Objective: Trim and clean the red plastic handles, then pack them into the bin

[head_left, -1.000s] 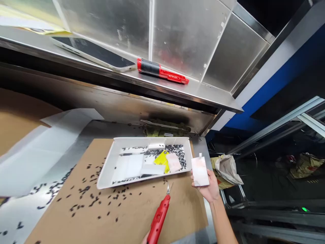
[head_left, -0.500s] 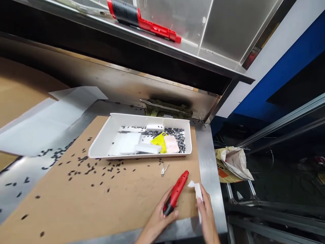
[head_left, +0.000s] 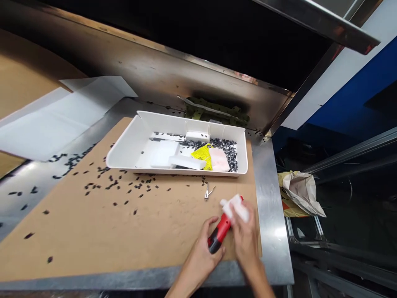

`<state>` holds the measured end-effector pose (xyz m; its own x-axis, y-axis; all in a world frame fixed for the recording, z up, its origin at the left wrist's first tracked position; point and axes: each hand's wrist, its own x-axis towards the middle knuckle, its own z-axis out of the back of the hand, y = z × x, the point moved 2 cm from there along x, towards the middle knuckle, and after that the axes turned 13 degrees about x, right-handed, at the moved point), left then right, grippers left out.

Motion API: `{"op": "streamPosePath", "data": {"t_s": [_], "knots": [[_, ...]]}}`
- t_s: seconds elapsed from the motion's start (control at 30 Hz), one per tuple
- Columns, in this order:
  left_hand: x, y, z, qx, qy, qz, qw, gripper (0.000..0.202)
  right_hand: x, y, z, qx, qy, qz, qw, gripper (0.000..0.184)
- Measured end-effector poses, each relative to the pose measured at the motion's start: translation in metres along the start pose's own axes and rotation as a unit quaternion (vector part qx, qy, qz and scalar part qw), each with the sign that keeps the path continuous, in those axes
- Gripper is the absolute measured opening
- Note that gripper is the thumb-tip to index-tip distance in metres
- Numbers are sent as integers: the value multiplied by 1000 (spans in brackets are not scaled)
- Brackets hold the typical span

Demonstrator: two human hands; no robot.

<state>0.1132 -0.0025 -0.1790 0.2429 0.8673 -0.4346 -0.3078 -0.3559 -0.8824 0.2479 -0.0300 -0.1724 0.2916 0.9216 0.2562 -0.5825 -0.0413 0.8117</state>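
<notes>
My left hand (head_left: pixel 204 248) is closed around the dark lower end of a red and black plastic housing (head_left: pixel 223 227), which slants up to the right over the cardboard. A white wiping cloth (head_left: pixel 236 208), slightly blurred, is pinched in my right hand (head_left: pixel 246 231) and lies against the housing's upper end, covering most of it. Just beyond the hands, a small metal nail clipper (head_left: pixel 207 192) with its lever raised rests on the cardboard. Behind it stands a white plastic tray (head_left: pixel 124 145) holding white foam blocks (head_left: pixel 164 153), a pinkish pad (head_left: pixel 218 159), a yellow packet (head_left: pixel 203 154) and many small black parts (head_left: pixel 229 151).
A cardboard sheet (head_left: pixel 149 231) covers much of the metal table (head_left: pixel 274 215), with loose black pieces scattered at left. White sheets (head_left: pixel 68 111) lie at far left. An olive-green plastic part (head_left: pixel 214 111) sits behind the tray. An open paper sack (head_left: pixel 300 194) stands right of the table.
My right hand has brought the white cloth leftward onto the housing's upper end. The view has tilted down, so the shelf with another red and black part is out of sight.
</notes>
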Motion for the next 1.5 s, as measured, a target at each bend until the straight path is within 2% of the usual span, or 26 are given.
{"op": "streamPosePath", "data": {"t_s": [0.1,0.23,0.37,0.5,0.53,0.67,0.8,0.83,0.97,1.03,1.13,1.3,1.33,1.43,1.5], "knots": [[-4,-3,-2,41,-10,5,999,56,7,-1,2,-14,-10,-24,1000,38],[-7,-4,-5,14,26,-7,1000,51,0,10,-2,5,60,47,997,45],[-8,0,-5,77,-3,6,997,51,6,13,6,-34,23,-11,999,38],[-8,4,-9,69,26,-5,997,51,3,15,8,-19,85,43,995,45],[-8,4,-10,77,24,-6,997,51,4,14,8,-19,91,38,995,45],[-5,5,-10,119,10,6,993,64,9,9,9,-37,31,-16,999,38],[0,0,1,3,81,1,997,80,5,13,3,-5,81,41,996,45],[2,-2,4,-32,110,4,993,83,9,11,2,-7,90,30,995,45],[10,-3,12,-84,203,62,974,97,27,4,5,-16,14,-30,999,38],[14,1,14,-90,209,75,971,98,23,6,2,-12,24,-17,1000,41],[17,6,16,-88,202,83,972,95,14,12,-3,-9,82,48,995,46],[16,5,18,-82,211,103,969,93,18,9,-1,-62,6,-3,998,41],[16,4,19,-84,205,104,970,92,16,10,-3,-67,6,12,998,42],[16,4,21,-90,190,100,972,92,10,17,-7,-57,59,94,992,44],[16,5,21,-84,204,94,971,91,15,16,-6,-58,64,68,994,44]]}}
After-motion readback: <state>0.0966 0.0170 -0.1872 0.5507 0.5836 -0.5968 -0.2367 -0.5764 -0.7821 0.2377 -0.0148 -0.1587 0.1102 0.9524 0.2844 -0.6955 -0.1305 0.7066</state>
